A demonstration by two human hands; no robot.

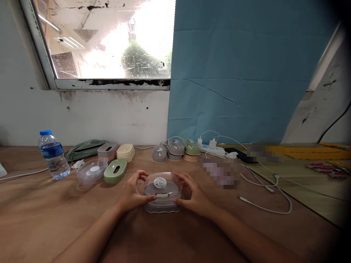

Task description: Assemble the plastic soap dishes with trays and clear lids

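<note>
"What are the 2 hands doing?"

"The left hand and right hand are gripping opposite sides of the gray box, which is sitting on the tabletop, well out from its back edge. They seem to be seating the clear cover."

"And next?"

"Probably both thumbs should be pressing evenly."

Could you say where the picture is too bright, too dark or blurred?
Head view: glare washes out much of the window; the right corners fall to black; pixelated patches hide things at right; the clear cover is fairly sharp, its label too small to read.
</note>
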